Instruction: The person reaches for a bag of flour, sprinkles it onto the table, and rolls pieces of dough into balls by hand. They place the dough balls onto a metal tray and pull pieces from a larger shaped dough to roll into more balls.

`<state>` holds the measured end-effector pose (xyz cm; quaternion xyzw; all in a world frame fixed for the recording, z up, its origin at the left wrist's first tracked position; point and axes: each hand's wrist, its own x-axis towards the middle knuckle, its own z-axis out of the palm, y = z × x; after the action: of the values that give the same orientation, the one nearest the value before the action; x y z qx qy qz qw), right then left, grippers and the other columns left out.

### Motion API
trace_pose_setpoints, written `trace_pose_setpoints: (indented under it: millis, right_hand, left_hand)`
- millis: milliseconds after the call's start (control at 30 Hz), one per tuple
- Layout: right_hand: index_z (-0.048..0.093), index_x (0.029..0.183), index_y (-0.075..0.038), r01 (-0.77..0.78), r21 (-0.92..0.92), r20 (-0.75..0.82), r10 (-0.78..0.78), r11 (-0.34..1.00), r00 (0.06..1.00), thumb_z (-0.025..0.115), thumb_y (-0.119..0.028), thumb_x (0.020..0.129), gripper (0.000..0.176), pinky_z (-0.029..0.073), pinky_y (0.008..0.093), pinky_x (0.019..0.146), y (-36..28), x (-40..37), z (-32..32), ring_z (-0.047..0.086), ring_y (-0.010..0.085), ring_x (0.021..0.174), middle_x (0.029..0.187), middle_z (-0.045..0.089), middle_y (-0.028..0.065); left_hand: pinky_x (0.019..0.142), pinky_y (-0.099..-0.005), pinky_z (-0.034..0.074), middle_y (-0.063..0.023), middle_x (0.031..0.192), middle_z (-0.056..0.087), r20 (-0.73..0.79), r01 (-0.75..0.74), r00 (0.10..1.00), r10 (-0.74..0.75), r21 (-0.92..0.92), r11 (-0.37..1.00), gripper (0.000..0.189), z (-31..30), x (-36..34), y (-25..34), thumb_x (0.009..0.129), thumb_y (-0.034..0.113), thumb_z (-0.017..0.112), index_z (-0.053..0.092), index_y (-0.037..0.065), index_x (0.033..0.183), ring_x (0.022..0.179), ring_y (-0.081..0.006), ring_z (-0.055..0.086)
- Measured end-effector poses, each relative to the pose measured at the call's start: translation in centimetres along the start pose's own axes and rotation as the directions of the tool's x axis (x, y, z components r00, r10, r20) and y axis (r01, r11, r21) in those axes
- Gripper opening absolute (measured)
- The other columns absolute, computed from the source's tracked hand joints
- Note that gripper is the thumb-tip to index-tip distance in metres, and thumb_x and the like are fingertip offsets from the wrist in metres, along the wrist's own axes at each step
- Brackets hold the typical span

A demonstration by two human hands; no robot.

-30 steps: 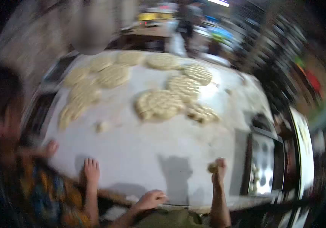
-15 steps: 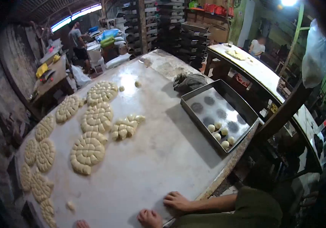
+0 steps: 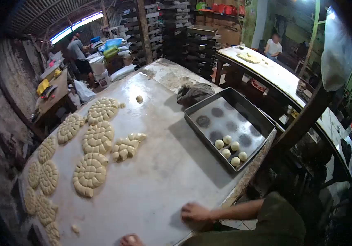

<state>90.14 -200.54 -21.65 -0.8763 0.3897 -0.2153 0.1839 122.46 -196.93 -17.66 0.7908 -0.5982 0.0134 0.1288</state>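
Because right hand (image 3: 195, 214) is blurred, grip unclear | left hand (image 3: 131, 240): cropped below

"Camera: quantity, mount?"
"One; head-worn, above the near edge of the worktable (image 3: 155, 180)."
"Facing?"
"Forward and down, obliquely across it."
"Range?"
"Wide: worktable close below; second table (image 3: 284, 78) and stacked trays (image 3: 174, 41) farther off."
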Motion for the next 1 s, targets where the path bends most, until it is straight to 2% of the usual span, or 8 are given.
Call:
trace_pose_setpoints:
  millis: [100,267,367,467,500,633,767,1000]
  right_hand:
    - [0.058,0.099,-0.012,-0.098,-0.219,-0.096,0.079,0.971,0.992,0.057,-0.024,0.079,0.024,0.041,0.0439,0.079,1.8,5.1,-2.0,0.050,0.0289,0.094,0.097,0.054,0.0086]
    - [0.061,0.085,-0.010,-0.139,0.089,-0.073,0.146,0.986,0.987,0.057,-0.025,0.085,0.016,0.041,0.0384,0.080,-3.6,8.9,5.4,0.054,0.0257,0.082,0.087,0.058,0.0061]
    - [0.057,0.095,-0.014,0.036,0.027,-0.144,-0.032,0.999,0.989,0.058,-0.016,0.075,0.020,0.039,0.0445,0.087,-1.0,0.7,4.9,0.048,0.0300,0.103,0.102,0.053,0.0101]
    - [0.060,0.086,-0.011,-0.413,-0.224,-0.063,0.410,0.883,0.910,0.067,-0.026,0.064,0.028,0.038,0.0403,0.080,0.1,3.5,-1.7,0.046,0.0275,0.097,0.089,0.053,0.0093]
    - [0.062,0.090,-0.010,-0.137,-0.398,-0.143,0.086,0.907,0.986,0.066,-0.029,0.067,0.031,0.038,0.0383,0.082,0.6,5.7,-2.2,0.045,0.0267,0.097,0.089,0.052,0.0087]
    - [0.057,0.073,-0.009,-0.220,0.105,-0.097,0.230,0.970,0.968,0.060,-0.021,0.077,0.013,0.041,0.0382,0.073,-2.6,10.1,3.0,0.049,0.0280,0.081,0.083,0.055,0.0071]
    - [0.054,0.090,-0.015,0.147,-0.166,-0.080,-0.162,0.975,0.984,0.058,-0.027,0.068,0.025,0.042,0.0406,0.081,-0.2,-0.2,2.9,0.050,0.0245,0.095,0.093,0.052,0.0053]
    - [0.058,0.092,-0.010,-0.111,-0.041,0.082,0.114,0.993,0.990,0.056,-0.025,0.080,0.019,0.039,0.0408,0.080,0.6,5.8,-0.7,0.048,0.0278,0.092,0.100,0.052,0.0077]
  left_hand:
    - [0.077,-0.0429,0.042,-0.0152,0.090,0.054,-0.063,0.265,0.952,-0.301,-0.332,0.905,0.019,-0.3,6.2,0.3,0.079,0.020,0.062,0.059,0.001,0.078,0.089,-0.0337,0.049]
    - [0.079,-0.0437,0.040,-0.0144,0.082,0.056,-0.129,-0.272,0.961,0.244,-0.286,0.919,0.017,3.9,3.5,3.5,0.080,0.017,0.060,0.058,0.001,0.076,0.088,-0.0338,0.050]
    - [0.082,-0.0465,0.042,-0.0140,0.094,0.054,-0.146,-0.064,0.989,0.038,-0.178,0.982,0.018,3.7,-1.8,-0.2,0.080,0.021,0.062,0.057,0.004,0.082,0.090,-0.0329,0.050]
    - [0.077,-0.0452,0.046,-0.0137,0.097,0.053,0.055,0.242,0.970,-0.236,-0.167,0.956,0.018,-0.7,3.1,-0.6,0.081,0.021,0.063,0.057,0.004,0.087,0.095,-0.0311,0.050]
    - [0.078,-0.0433,0.045,-0.0141,0.095,0.053,0.049,0.245,0.969,-0.241,-0.291,0.925,0.018,-1.8,5.1,1.6,0.082,0.019,0.062,0.057,0.002,0.086,0.094,-0.0305,0.051]
    - [0.079,-0.0418,0.043,-0.0137,0.090,0.056,0.047,-0.047,0.997,0.067,-0.341,0.939,0.016,2.1,4.6,3.7,0.078,0.015,0.063,0.059,-0.001,0.078,0.092,-0.0315,0.050]
    - [0.078,-0.0421,0.042,-0.0126,0.088,0.056,-0.149,-0.016,0.989,-0.020,-0.236,0.972,0.015,1.1,1.2,1.1,0.077,0.016,0.064,0.059,0.001,0.077,0.091,-0.0310,0.050]
    - [0.085,-0.0404,0.040,-0.0102,0.095,0.052,-0.030,0.163,0.985,-0.170,-0.160,0.974,0.021,0.5,4.3,5.0,0.081,0.023,0.063,0.057,0.003,0.083,0.095,-0.0292,0.048]
